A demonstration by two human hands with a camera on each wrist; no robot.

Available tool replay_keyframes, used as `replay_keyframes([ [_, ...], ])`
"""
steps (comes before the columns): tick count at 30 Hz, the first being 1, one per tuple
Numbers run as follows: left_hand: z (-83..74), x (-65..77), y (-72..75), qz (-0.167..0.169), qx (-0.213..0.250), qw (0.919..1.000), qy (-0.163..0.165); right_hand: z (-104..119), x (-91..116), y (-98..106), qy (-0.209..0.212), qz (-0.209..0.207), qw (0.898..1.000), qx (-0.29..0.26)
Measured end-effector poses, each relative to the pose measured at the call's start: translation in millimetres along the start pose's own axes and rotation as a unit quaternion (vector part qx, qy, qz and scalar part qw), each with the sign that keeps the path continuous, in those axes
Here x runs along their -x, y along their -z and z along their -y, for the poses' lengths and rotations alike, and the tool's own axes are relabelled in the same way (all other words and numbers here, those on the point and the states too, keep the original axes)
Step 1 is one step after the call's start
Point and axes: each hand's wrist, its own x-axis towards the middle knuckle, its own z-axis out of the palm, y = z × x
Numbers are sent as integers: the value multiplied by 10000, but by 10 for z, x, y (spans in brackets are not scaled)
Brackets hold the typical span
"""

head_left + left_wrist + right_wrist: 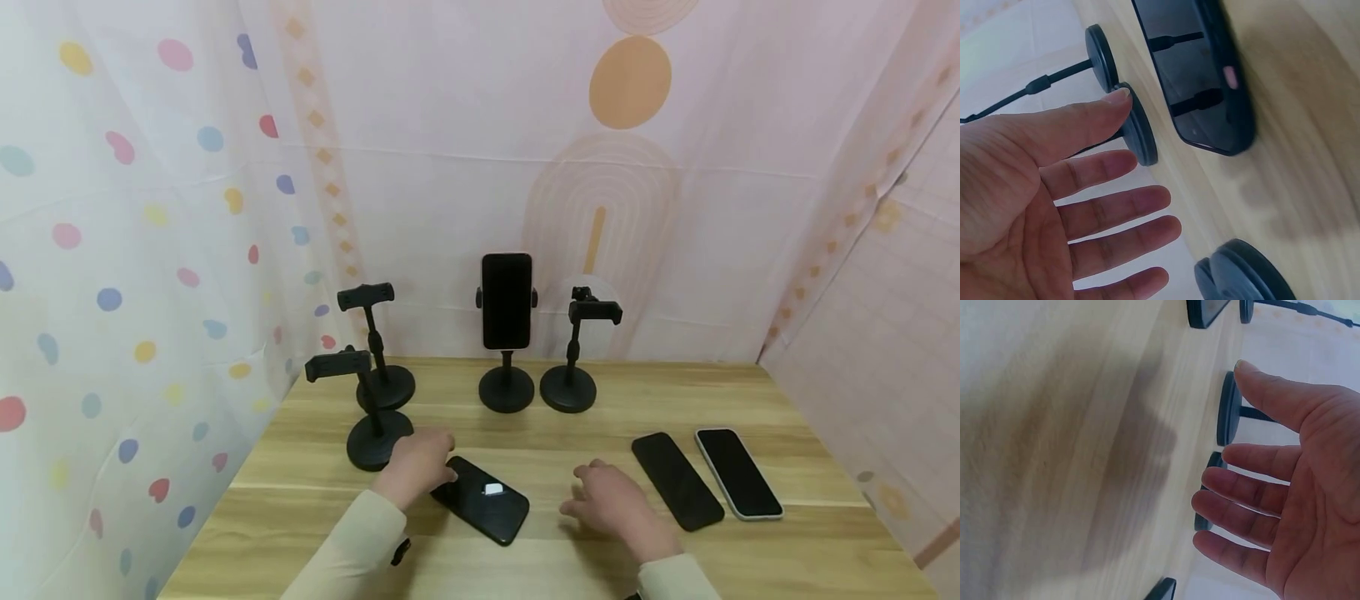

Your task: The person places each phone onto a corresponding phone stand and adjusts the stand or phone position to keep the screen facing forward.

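Note:
A black smartphone [480, 510] lies screen up on the wooden table, with a small white patch on its glass. My left hand [417, 468] hovers at its left end and overlaps it in the head view. In the left wrist view the palm and spread fingers [1116, 212] hold nothing, and the phone [1191, 81] shows beyond the thumb. To the right of that phone, my right hand [609, 505] is over the table, fingers extended with nothing in them. Its shadow falls on the wood in the right wrist view, where the hand [1297, 481] shows its palm.
A phone stand [507, 388] at the back carries an upright phone [507, 302]. Another stand [568, 388] is right of it, and two more stands [386, 385] are at left. A black phone [677, 481] and a white-edged phone [738, 473] lie at right. Patterned curtains surround the table.

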Motion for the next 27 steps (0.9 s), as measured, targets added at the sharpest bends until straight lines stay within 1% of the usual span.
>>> replay_keyframes([
  [5,76,69,-39,-28,139,9999,74,61,11,-46,73,82,9999,-78],
  [9,149,113,-58,-74,194,9996,177,110,0,-83,246,-18,9996,-103],
  [13,207,146,-48,-27,249,9992,298,164,-22,-117,420,-80,9990,-86],
  [22,335,224,-53,-40,491,9978,445,305,-67,-200,699,-62,9974,140],
  [27,368,253,-47,22,493,9979,415,373,-103,-261,737,-37,9971,173],
])
